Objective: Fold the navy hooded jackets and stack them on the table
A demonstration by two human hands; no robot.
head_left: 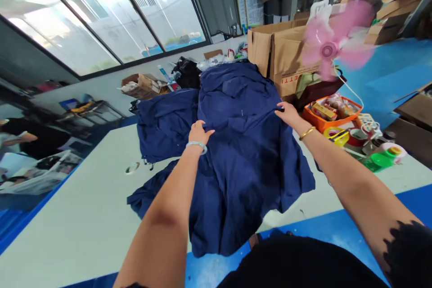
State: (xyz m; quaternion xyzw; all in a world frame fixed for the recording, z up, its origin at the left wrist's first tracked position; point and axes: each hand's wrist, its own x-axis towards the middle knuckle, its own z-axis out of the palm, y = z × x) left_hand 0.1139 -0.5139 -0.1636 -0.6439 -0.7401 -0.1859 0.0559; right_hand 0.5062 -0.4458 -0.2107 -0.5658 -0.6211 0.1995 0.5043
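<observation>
L hand (199,134) flat on crumpled navy cotton garment (236,175) – grip open, fingers spread. R hand (286,114) at fold of same cloth, fingers slightly curled – can't tell if clamped. Garment heaped on smooth white counter (84,216); 2nd navy garment (165,123) just beside. Jade bangle (196,147) on L wrist, gold bangle (307,133) on R. Orange plastic basket (332,114) near R hand; corrugated box (286,54) behind.

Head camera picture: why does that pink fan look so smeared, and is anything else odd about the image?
In the head view, the pink fan is motion-blurred, its blades smeared; daylight glare washes out the window panes; wide-angle distortion tilts the room's edges.
</observation>
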